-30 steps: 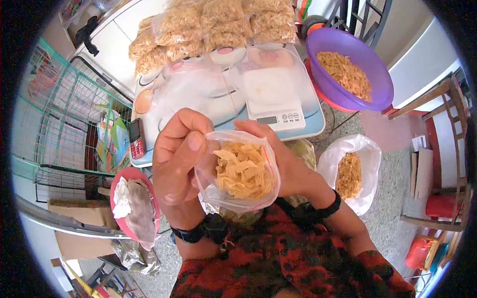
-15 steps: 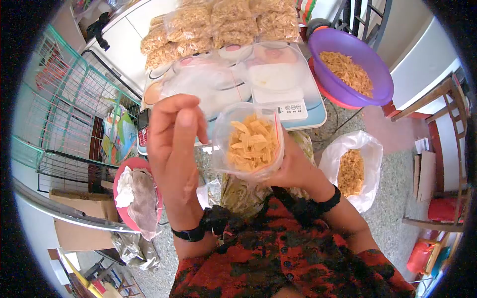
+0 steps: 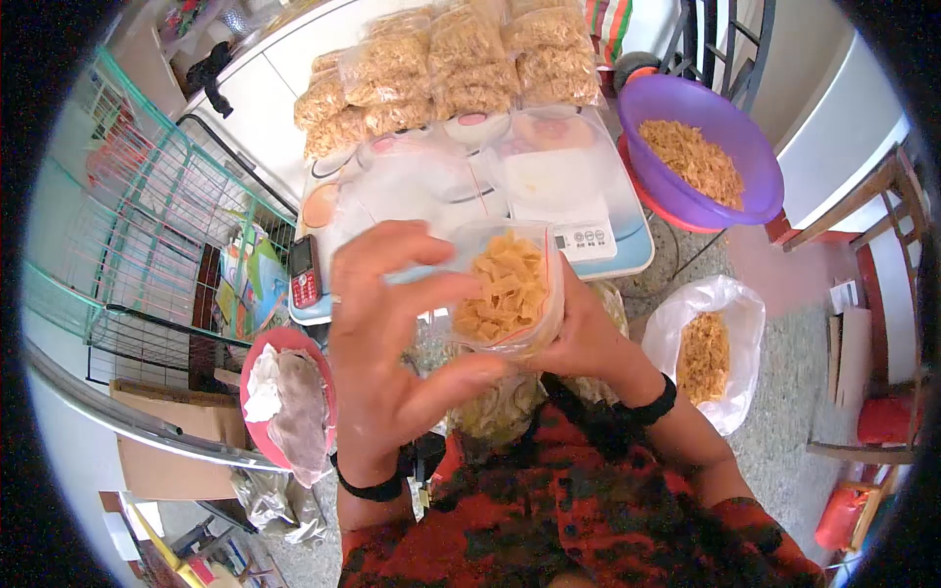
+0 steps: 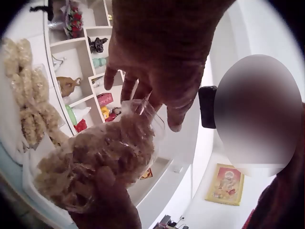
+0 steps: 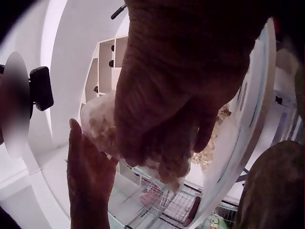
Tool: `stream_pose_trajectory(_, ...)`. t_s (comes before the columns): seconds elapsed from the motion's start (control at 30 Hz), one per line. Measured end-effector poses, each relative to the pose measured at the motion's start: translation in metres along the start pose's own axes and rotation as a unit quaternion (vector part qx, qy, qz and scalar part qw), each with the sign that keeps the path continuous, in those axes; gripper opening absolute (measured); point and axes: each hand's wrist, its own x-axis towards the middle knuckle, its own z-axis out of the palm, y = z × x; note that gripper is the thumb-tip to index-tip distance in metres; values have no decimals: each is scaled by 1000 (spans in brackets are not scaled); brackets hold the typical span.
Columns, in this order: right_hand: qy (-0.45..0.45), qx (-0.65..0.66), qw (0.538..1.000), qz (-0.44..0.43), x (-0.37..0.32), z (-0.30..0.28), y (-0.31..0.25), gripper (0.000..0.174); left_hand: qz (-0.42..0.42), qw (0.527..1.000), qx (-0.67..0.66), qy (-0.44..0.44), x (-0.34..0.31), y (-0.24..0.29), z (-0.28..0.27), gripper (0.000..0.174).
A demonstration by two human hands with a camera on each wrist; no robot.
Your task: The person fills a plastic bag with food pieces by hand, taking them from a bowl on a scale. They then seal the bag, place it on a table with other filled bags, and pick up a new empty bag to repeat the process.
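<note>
A clear plastic bag with a red stripe at its mouth, holding pale yellow flakes [image 3: 505,289], faces up in the head view. My right hand [image 3: 598,328] grips its right side from below. My left hand [image 3: 397,343] is beside the bag's left side, thumb and fingers spread apart. In the left wrist view, the left hand [image 4: 159,71] has its fingers around the open end of the filled bag [image 4: 105,155]; whether they touch it I cannot tell. In the right wrist view, the right hand [image 5: 167,95] wraps the bag [image 5: 100,124] and hides much of it.
A low table [image 3: 637,257] bears a white scale [image 3: 588,240], empty plastic bags [image 3: 392,186], a phone [image 3: 305,274] and stacked filled bags [image 3: 387,69]. To the right are a purple basin [image 3: 765,186] and a white sack [image 3: 747,323] of flakes. Left stands a wire cage [image 3: 147,225].
My left hand has let go of the bag's mouth and moved off, then come back beside it with fingers spread. The right hand still holds the bag, now a little farther right.
</note>
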Motion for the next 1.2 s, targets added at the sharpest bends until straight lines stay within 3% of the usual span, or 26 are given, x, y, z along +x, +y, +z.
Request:
stream_pose_trajectory(0.1,2,-16,1000,8,6,-1,6,86,-117,975,-151,117,-8,-8,5,58)
stream_pose_trajectory(0.17,-27,-24,999,39,10,-5,3,102,-198,921,-308,136,-14,-11,10,63)
stream_pose_trajectory(0.2,-26,-23,999,37,13,-5,3,101,-206,912,-336,111,-17,-14,9,61)
stream_pose_trajectory(0.4,-36,-7,999,12,28,9,11,97,-349,883,-296,105,-9,-11,5,17)
stream_pose_trajectory(0.5,-30,2,1000,10,39,20,16,93,-324,882,-269,211,1,-17,-1,10)
stream_pose_trajectory(0.67,26,-22,999,24,67,41,29,91,-281,883,-286,243,8,-70,8,10)
stream_pose_trajectory(0.87,-18,-159,987,-30,88,42,12,95,-279,865,-315,275,12,-99,8,16)
stream_pose_trajectory(1.2,-13,-188,981,-39,130,17,-15,59,-305,834,-352,297,26,-122,18,11)
